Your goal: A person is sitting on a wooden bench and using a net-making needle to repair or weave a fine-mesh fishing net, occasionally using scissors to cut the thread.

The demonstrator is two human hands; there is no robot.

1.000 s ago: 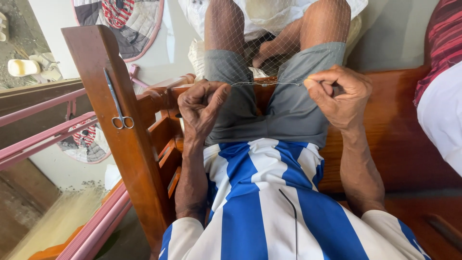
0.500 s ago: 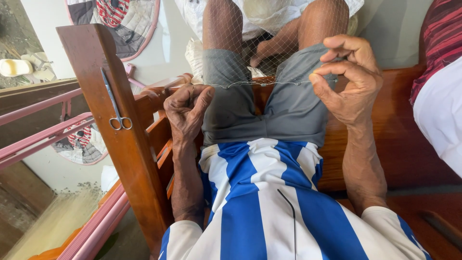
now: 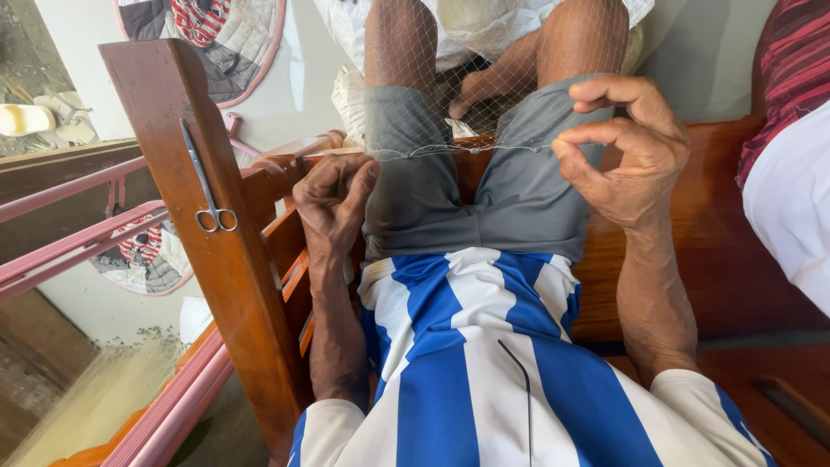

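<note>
A fine, pale fishing net point(image 3: 484, 78) hangs over my knees and grey shorts, its corded top edge point(image 3: 458, 150) stretched level between my two hands. My left hand point(image 3: 333, 203) is curled into a fist around the left end of that edge. My right hand point(image 3: 627, 147) is raised, thumb and forefinger pinching the right end, the other fingers fanned out. I sit on a wooden bench in a blue and white striped shirt point(image 3: 484, 363).
A wooden post point(image 3: 212, 216) stands at my left with a pair of scissors point(image 3: 207, 186) hanging on it. Pink railings point(image 3: 78, 251) run off to the left. Someone in white and red cloth point(image 3: 791, 164) sits at my right on the bench point(image 3: 726, 259).
My right hand has risen and opened from a fist into a thumb-and-forefinger pinch on the net's edge. My left hand has dropped slightly and stays clenched.
</note>
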